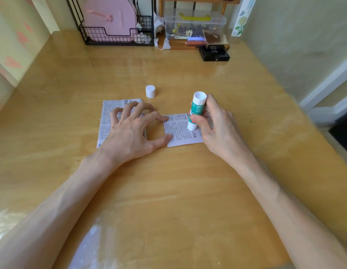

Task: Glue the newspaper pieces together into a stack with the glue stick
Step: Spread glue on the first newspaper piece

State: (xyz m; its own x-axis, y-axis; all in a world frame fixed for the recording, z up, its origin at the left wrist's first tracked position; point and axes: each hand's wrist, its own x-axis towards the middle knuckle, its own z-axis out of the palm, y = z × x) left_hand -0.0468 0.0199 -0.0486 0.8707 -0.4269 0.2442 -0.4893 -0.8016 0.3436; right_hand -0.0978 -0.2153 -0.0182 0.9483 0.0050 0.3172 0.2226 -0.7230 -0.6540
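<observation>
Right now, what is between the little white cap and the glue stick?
Nothing: only bare wooden table lies between the cap and the glue stick, as the head view shows.

You are looking at dense Chinese print covering the left newspaper piece [108, 115] and the right newspaper piece [180, 133], too small for reading. Bolder headline characters are showing on both, equally illegible. The glue stick [195, 111] is carrying a teal label with blurred white lettering.
</observation>
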